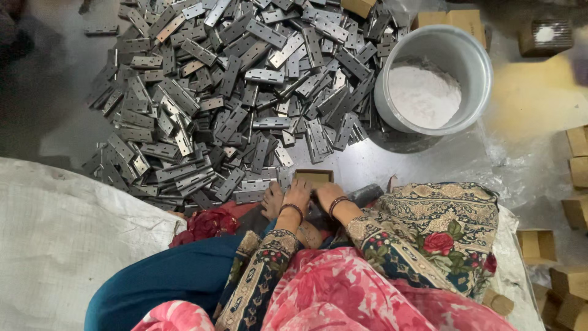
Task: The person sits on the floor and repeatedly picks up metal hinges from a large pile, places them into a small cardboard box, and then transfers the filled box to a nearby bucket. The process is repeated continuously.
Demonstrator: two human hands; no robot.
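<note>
I sit on the floor, looking down past my patterned sleeves. My left hand point(297, 193) and my right hand point(329, 194) are together at a small open brown cardboard box point(313, 176) just in front of my knees. Both hands rest on the box's near edge; the fingers are hidden, so what they hold is unclear. A bare foot point(272, 200) lies just left of my left hand. Beyond the box spreads a large heap of grey metal hinges point(233, 92).
A white bucket point(474, 55) with white powder stands at the upper right. Small cardboard boxes point(537, 245) lie along the right edge. A white woven sack point(61, 239) covers the floor at left. Crinkled clear plastic sheet point(508, 162) lies under the bucket.
</note>
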